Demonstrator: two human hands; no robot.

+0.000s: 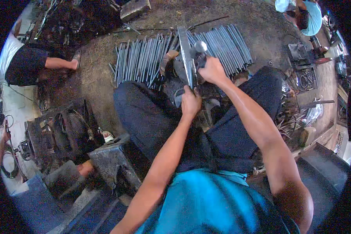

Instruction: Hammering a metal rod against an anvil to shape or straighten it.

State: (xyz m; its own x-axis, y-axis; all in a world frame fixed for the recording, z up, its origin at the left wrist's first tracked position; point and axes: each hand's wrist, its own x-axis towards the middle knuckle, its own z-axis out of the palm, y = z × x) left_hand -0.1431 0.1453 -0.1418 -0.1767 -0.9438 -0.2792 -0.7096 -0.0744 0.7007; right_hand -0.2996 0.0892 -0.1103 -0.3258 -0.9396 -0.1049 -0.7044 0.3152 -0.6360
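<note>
My left hand (191, 103) is closed around the near, narrow end of a long flat metal blade (186, 46), which points away from me and widens toward its far end. Just right of the blade, my right hand (213, 71) is wrapped round a hammer (201, 47); its round, shiny face shows, while the fist hides most of the handle. Whether the hammer touches the blade I cannot tell. Below both hands, between my bent legs, lies a dark metal block (179, 74), partly covered by them.
Metal rods (140, 58) lie in rows on the dirt floor beyond my feet, with more rods (224, 46) to the right. A dark metal box-like stand (113, 156) is at my left. Other people sit at far left (27, 64) and far right (311, 17). A machine (306, 52) stands at right.
</note>
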